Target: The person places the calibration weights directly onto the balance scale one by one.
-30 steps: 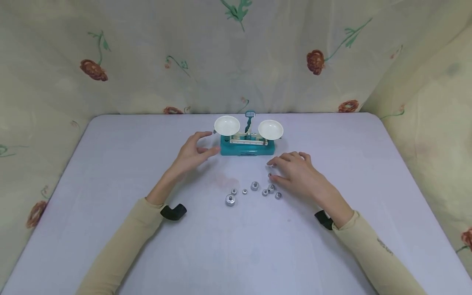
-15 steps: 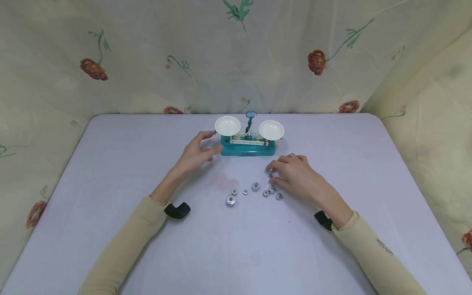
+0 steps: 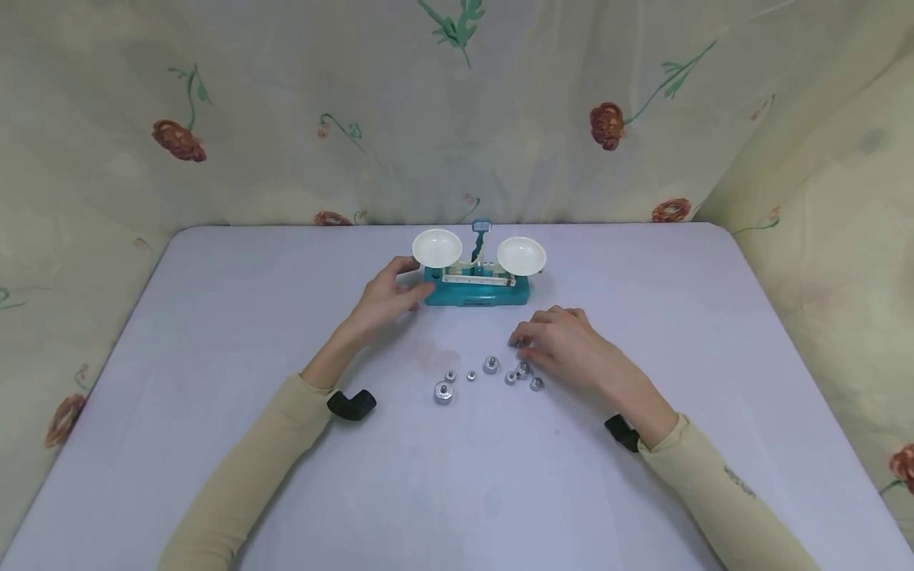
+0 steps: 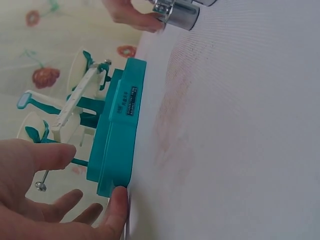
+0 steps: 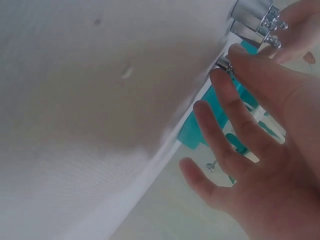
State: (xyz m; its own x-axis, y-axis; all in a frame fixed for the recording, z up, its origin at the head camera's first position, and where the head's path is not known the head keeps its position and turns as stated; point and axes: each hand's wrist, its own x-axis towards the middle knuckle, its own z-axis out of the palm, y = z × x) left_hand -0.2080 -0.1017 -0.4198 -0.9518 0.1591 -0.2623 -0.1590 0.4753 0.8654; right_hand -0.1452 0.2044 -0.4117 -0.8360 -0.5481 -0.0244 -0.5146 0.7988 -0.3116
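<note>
A small two-pan balance scale (image 3: 477,296) with a teal base and white pans stands near the table's far edge. My left hand (image 3: 384,300) is at its left end, fingers loosely bent; in the left wrist view one fingertip (image 4: 119,195) touches the end of the teal base (image 4: 115,130). Right of centre, my right hand (image 3: 567,349) pinches a small metal weight (image 5: 223,63) between thumb and index finger, low at the tabletop. Its other fingers are spread. Several more silver knobbed weights lie just in front, among them a large one (image 3: 443,392) and a medium one (image 3: 491,365).
The white-covered table (image 3: 457,492) reaches back to a hanging cloth (image 3: 400,95) with embroidered flowers, which also closes off both sides. Black wrist mounts (image 3: 352,405) sit at both cuffs. A faint pinkish stain (image 3: 434,357) marks the cloth before the scale.
My left hand has moved slightly right, up against the scale's end. The right thumb and index finger have closed in on the small weight. The scale and other weights stay put.
</note>
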